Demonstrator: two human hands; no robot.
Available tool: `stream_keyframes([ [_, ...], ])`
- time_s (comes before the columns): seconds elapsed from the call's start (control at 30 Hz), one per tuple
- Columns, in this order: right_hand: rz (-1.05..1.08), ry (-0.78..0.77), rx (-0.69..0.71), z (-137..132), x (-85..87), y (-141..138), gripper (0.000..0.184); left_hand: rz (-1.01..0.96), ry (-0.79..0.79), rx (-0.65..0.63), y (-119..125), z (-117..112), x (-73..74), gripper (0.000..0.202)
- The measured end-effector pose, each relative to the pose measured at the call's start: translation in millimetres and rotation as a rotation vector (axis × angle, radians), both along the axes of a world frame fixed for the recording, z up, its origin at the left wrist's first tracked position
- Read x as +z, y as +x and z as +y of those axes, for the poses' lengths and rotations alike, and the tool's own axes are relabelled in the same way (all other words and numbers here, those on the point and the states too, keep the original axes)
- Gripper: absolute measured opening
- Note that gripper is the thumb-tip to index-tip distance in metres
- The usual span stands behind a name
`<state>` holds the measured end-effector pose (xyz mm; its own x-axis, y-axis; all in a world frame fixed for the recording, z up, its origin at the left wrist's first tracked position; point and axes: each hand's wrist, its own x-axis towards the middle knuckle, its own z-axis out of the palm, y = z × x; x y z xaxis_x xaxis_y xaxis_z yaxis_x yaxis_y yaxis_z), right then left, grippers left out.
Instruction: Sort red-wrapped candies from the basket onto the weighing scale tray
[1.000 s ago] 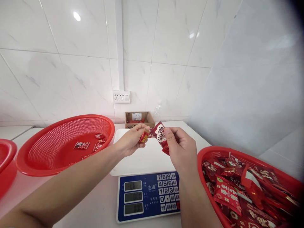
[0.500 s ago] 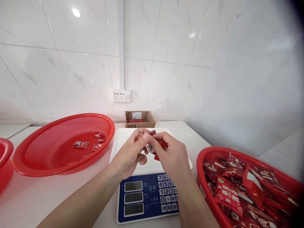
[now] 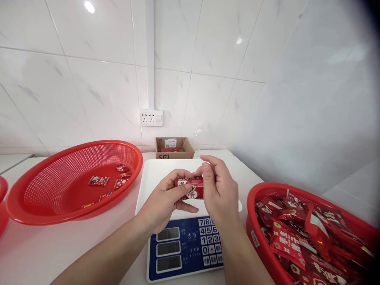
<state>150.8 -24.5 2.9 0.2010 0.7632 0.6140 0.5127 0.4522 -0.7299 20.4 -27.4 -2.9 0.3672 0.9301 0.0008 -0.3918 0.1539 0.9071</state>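
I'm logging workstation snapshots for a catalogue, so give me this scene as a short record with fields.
Left hand: thumb and fingers hold a red packet
Right hand: at the packet's right end, grip partly hidden
Under the hands: scale with white platform, blue keypad panel
Left basket: red, a few small packets inside
Right basket: red, heaped with wrapped packets
Behind the scale: open cardboard box
Wall: pale tiles, socket plate

Baskets (image 3: 44,218) flanking, wall (image 3: 103,103) behind, free room above
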Motion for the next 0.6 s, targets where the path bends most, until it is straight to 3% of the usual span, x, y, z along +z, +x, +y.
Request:
stream_keyframes([
  [0.13,0.010,-0.003,0.061,0,-3.5,-6,0.030,-0.071,-0.043,-0.057,2,-5,-2.1,0.031],
  [0.3,0.172,-0.088,0.305,-7,-3.7,-12,0.037,-0.108,-0.064,-0.141,3,-6,-5.1,0.036],
  [0.4,0.175,-0.092,0.386,-11,-2.4,-12,0.042,-0.057,-0.019,-0.128,-5,-6,-2.7,0.032],
  [0.5,0.168,-0.045,0.372,-14,-0.1,-11,0.045,0.179,0.183,0.015,-26,-5,4.6,0.027],
  [0.6,0.182,0.002,0.296,-15,3.3,-9,0.047,0.573,0.389,0.277,-59,-1,16.6,0.023],
])
